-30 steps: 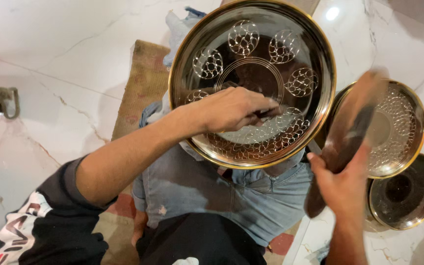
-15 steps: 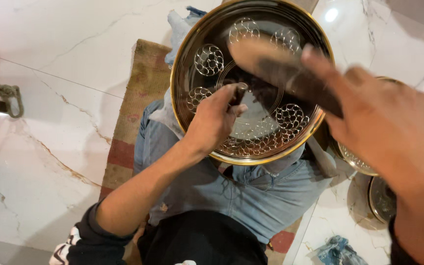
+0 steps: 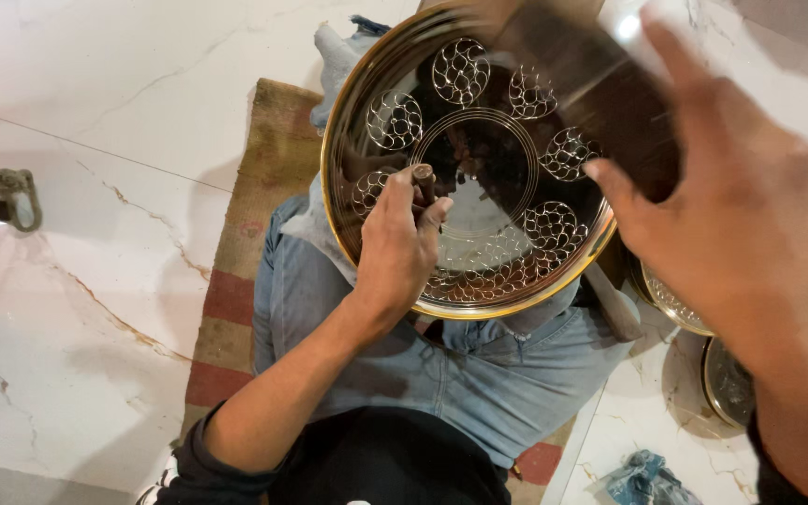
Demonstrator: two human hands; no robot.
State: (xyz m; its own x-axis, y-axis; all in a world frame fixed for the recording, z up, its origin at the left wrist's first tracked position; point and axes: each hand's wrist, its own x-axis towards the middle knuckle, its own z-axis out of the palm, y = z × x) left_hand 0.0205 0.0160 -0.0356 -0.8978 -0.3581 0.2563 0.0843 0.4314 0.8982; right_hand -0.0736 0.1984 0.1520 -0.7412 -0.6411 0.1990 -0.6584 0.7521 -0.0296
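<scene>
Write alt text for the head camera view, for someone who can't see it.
A person seated on a striped rug rests a round engraved brass tray on their denim-clad lap, the left hand pressing a small tool to its surface. The right hand, raised and blurred, holds a dark wooden block. More brass plates lie on the marble floor.

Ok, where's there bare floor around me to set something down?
The marble floor left of the striped mat lies bare up to the metal hook at the far left edge. The right side is crowded: stacked metal plates, a blue cloth and the right hand with its dark tool.
</scene>
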